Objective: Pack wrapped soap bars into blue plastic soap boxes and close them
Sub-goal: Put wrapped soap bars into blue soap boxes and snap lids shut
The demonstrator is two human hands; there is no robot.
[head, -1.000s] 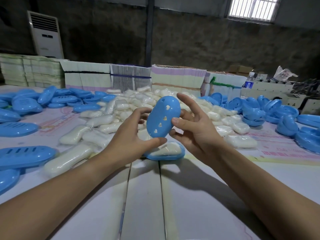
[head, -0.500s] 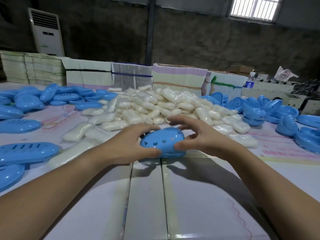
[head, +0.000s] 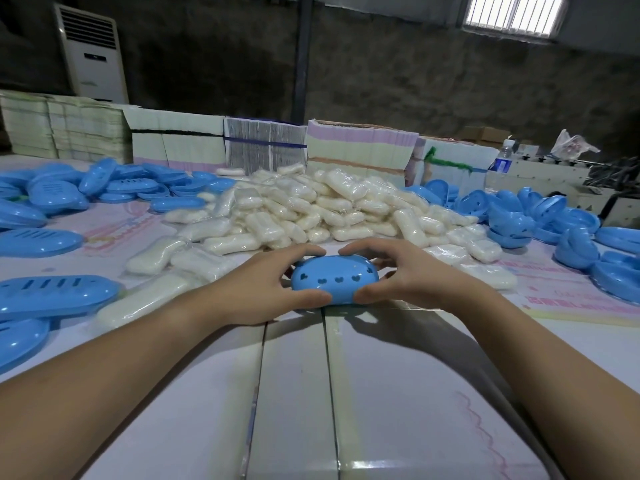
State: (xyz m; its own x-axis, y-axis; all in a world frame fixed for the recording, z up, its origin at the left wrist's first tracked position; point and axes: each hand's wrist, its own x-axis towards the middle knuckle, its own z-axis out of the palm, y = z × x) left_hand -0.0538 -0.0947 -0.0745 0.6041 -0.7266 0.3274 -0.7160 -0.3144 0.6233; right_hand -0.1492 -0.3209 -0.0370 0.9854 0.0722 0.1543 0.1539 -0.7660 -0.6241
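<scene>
We face a pale tabletop (head: 294,393) covered in printed sheets, inside a dim room with a rough dark wall (head: 381,74). At far left a white floor-standing air conditioner (head: 90,53) stands against that wall, and a barred window (head: 512,13) glows at upper right. Along the tabletop's far edge runs a row of bundled flat paper stacks (head: 221,143). On the left lie scattered blue slotted plastic box trays (head: 52,292); in the middle rises a heap of white plastic-wrapped soap bars (head: 311,209); on the right sit piles of blue domed plastic lids (head: 561,220), with a clear water bottle (head: 504,157) beyond them.

Just in front of the heap, our left hand (head: 263,289) and right hand (head: 405,275) clamp the blue oval plastic soap box (head: 334,278) from either end, fingers curled over its far side and thumbs pressing its near side. The box rests on the tabletop with its lid on, its long axis running left to right, and a row of heart-shaped holes faces us.
</scene>
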